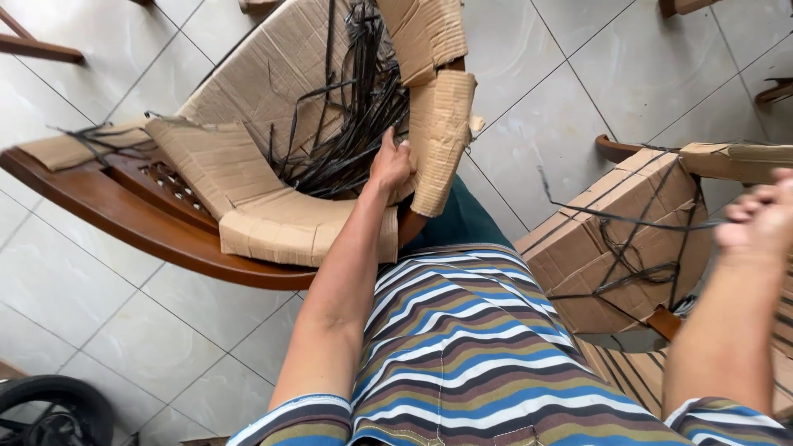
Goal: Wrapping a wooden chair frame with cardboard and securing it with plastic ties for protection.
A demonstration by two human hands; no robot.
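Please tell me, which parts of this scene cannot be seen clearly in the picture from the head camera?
- Left hand: its fingertips are hidden in the black straps and behind the cardboard wrap, so its grip is unclear.
- Right hand: blurred and cut off by the right edge; what it holds cannot be told.
- Wooden chair: mostly covered by cardboard, top cut off by the upper edge.
- Second wrapped piece: its lower part is hidden behind the striped shirt.
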